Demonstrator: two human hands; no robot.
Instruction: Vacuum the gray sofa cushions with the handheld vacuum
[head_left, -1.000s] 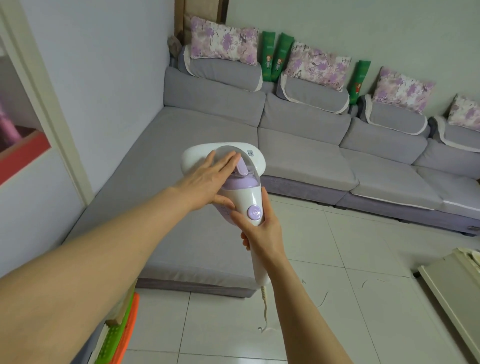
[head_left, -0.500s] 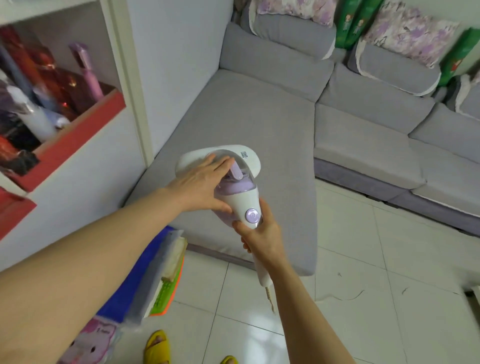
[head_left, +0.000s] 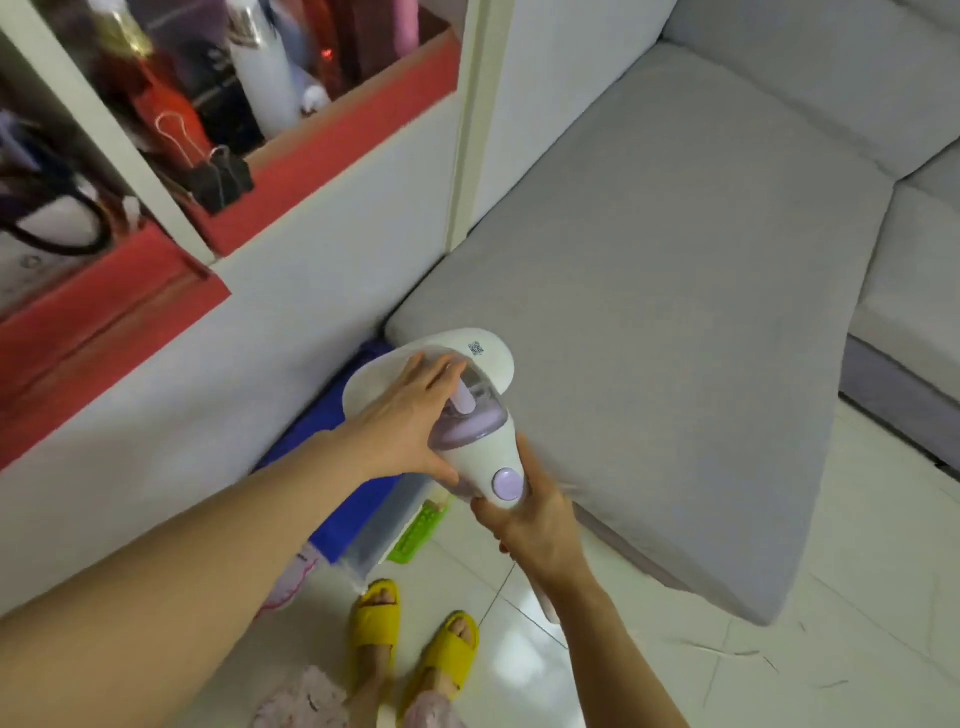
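Note:
A white and lilac handheld vacuum (head_left: 475, 436) hangs over the near left corner of the gray sofa's long chaise cushion (head_left: 675, 291). Its wide white head lies above the cushion's corner; whether it touches the fabric I cannot tell. My right hand (head_left: 535, 525) grips the handle below the round lilac button. My left hand (head_left: 410, 421) rests on top of the body, fingers spread over the clear dust cup. More gray seat cushions (head_left: 914, 270) run along the right edge.
A white wall unit with red-edged shelves (head_left: 332, 156) full of bottles and clips stands left of the sofa. Blue, clear and green items (head_left: 363, 499) lie on the tiled floor between it and the chaise. My feet in yellow slippers (head_left: 415, 629) stand below.
The view has swung down and left; the vacuum and both hands have come to the chaise's near left corner. The shelves fill more of the frame and my feet now show.

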